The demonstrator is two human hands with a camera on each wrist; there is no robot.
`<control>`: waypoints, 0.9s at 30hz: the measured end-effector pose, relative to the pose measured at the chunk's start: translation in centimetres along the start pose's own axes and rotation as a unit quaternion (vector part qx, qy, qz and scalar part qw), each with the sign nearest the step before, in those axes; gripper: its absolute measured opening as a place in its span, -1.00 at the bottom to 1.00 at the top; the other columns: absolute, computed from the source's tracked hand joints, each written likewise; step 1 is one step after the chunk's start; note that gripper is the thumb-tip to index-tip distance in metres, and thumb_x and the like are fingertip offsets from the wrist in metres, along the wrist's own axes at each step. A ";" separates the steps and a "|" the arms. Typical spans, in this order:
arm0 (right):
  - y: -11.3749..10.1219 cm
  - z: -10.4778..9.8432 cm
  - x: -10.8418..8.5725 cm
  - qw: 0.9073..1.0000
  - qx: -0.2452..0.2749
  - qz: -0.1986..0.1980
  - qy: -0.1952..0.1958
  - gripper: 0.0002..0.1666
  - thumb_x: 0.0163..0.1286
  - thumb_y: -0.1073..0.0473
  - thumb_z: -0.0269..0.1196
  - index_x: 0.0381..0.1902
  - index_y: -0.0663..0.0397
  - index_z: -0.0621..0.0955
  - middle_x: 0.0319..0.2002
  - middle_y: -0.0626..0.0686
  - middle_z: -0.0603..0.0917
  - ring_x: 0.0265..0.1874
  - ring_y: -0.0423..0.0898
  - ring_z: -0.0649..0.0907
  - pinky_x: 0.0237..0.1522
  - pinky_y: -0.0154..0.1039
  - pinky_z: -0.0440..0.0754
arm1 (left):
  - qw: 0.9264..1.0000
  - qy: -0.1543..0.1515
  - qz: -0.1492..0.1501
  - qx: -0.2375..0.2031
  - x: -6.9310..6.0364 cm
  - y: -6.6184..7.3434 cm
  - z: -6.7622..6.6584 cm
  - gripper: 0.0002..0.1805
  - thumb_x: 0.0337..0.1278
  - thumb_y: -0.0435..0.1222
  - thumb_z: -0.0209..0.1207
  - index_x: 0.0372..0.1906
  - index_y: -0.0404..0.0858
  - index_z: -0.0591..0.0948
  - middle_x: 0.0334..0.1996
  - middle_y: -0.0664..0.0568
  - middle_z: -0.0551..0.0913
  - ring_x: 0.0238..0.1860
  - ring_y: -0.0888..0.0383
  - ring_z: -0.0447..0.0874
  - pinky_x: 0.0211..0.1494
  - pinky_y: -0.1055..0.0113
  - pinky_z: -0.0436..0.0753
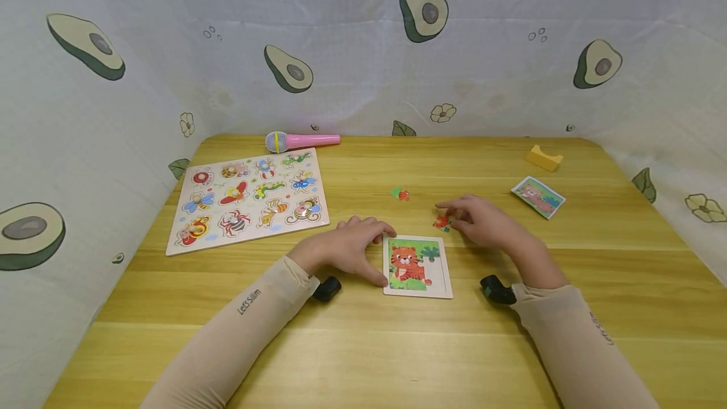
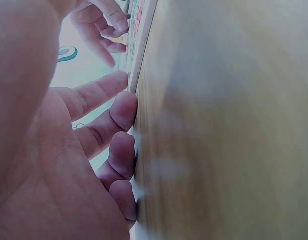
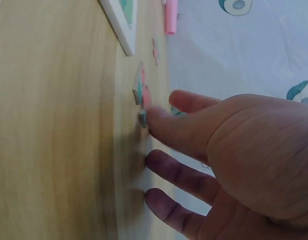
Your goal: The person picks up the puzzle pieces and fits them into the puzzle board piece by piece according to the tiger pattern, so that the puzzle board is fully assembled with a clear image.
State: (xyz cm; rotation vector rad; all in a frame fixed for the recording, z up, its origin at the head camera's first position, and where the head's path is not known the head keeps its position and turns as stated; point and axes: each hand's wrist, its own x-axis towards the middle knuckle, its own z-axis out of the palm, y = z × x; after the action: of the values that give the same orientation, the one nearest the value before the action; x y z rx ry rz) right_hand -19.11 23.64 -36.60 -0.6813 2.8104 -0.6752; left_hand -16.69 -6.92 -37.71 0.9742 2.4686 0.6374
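A small square jigsaw board [image 1: 420, 292] with a tiger picture lies on the wooden table, blank at its right side. Beside its left edge rests my left hand [image 1: 349, 248], index finger near the top corner and thumb at the bottom one. In the left wrist view its index fingertip meets the board's edge, while the other fingertips rest on the table. My right hand [image 1: 483, 223] is over a red and green puzzle piece [image 1: 441, 223] beyond the board's upper right corner. Its thumb touches the piece [image 3: 145, 92] in the right wrist view. Another puzzle piece [image 1: 401, 194] lies farther back.
At the left lies a large insect peg puzzle [image 1: 264, 232], with a pink toy microphone [image 1: 309, 141] behind it. A tiger picture card [image 1: 538, 197] and a yellow block [image 1: 544, 158] are at the back right. A patterned cloth [image 1: 352, 17] hangs behind the table.
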 end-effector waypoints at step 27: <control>-0.5 -0.4 -0.4 0.999 -0.009 0.019 -0.030 -0.43 0.38 0.15 0.37 0.25 0.36 0.55 -0.01 0.23 0.57 -0.13 0.08 0.56 -0.02 0.11 0.53 | 1.000 0.001 0.003 0.006 -0.1 0.0 0.1 -0.07 -0.11 0.13 0.50 0.40 0.00 0.37 -0.01 0.21 0.41 0.04 0.13 0.26 0.13 0.17 0.24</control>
State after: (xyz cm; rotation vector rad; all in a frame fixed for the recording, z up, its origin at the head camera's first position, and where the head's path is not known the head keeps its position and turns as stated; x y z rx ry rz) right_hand -18.67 23.62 -36.05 -0.6390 2.7708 -0.6123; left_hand -16.62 -6.95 -37.75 0.9859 2.4745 0.6257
